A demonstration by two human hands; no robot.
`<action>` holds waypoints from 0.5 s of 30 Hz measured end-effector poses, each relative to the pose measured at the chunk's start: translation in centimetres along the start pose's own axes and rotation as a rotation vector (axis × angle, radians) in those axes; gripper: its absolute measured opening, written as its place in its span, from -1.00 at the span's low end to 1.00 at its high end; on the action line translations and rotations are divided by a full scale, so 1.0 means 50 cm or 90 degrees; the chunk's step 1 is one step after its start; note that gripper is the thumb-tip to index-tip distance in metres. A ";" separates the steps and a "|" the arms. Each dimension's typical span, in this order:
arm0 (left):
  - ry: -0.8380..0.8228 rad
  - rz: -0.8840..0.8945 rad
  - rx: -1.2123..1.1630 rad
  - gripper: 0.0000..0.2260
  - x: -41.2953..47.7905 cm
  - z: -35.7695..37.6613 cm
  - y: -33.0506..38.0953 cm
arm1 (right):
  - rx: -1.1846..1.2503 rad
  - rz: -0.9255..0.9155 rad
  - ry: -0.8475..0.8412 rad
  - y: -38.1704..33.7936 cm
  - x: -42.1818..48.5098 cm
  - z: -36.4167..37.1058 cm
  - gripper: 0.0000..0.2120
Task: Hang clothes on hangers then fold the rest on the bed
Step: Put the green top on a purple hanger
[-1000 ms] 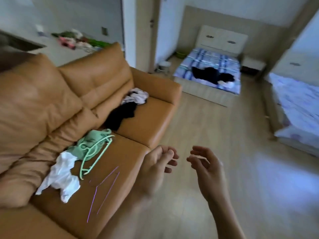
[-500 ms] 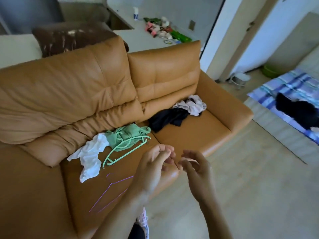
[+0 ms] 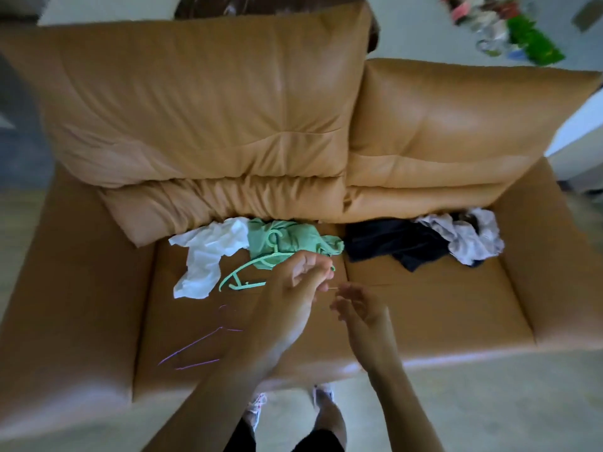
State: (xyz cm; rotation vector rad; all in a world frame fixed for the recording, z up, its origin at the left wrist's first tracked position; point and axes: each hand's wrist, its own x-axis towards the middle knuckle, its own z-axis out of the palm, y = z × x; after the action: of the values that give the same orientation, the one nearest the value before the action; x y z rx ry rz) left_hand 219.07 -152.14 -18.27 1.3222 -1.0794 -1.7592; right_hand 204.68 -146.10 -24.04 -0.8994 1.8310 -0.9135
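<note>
Clothes lie along the back of the tan sofa's seat (image 3: 440, 308): a white garment (image 3: 208, 256), a green garment (image 3: 290, 239), a dark garment (image 3: 391, 246) and a pale patterned garment (image 3: 470, 236). A green plastic hanger (image 3: 243, 277) rests partly on the green garment, and a thin purple wire hanger (image 3: 199, 345) lies nearer the seat's front. My left hand (image 3: 293, 288) hovers over the green hanger's right end with its fingertips bunched together. My right hand (image 3: 362, 308) hangs beside it, fingers loosely curled. A faint thin line shows between the two sets of fingertips.
Two big back cushions (image 3: 208, 109) stand behind the clothes, and armrests close both sides. A cluttered white surface (image 3: 509, 31) lies behind the sofa at the top right. My feet (image 3: 257, 409) stand on pale floor against the sofa's front edge.
My view has swung left from the bedroom to face the sofa squarely and from closer. Both hands stayed together in front of me and now hover over the seat by the green hanger.
</note>
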 end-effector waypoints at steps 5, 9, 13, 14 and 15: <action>0.162 -0.032 -0.013 -0.69 0.098 -0.028 -0.085 | -0.072 0.029 -0.136 0.089 0.176 0.077 -0.77; 0.212 -0.052 -0.007 -0.73 0.169 -0.036 -0.180 | -0.142 0.035 -0.176 0.183 0.330 0.132 -0.85; 0.245 -0.075 0.011 -0.76 0.237 -0.039 -0.285 | -0.264 -0.007 -0.156 0.301 0.510 0.191 -0.56; 0.255 -0.075 0.014 -0.74 0.255 -0.042 -0.314 | -0.305 -0.020 -0.151 0.331 0.555 0.210 -0.48; 0.261 -0.075 0.018 -0.70 0.265 -0.043 -0.334 | -0.349 -0.034 -0.142 0.349 0.592 0.222 -0.41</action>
State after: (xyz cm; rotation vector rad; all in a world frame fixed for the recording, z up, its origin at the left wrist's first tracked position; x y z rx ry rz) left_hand 217.15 -157.11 -39.06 1.7013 -0.8108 -1.4654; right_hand 200.58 -165.72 -54.10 -1.3296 1.8940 -0.3164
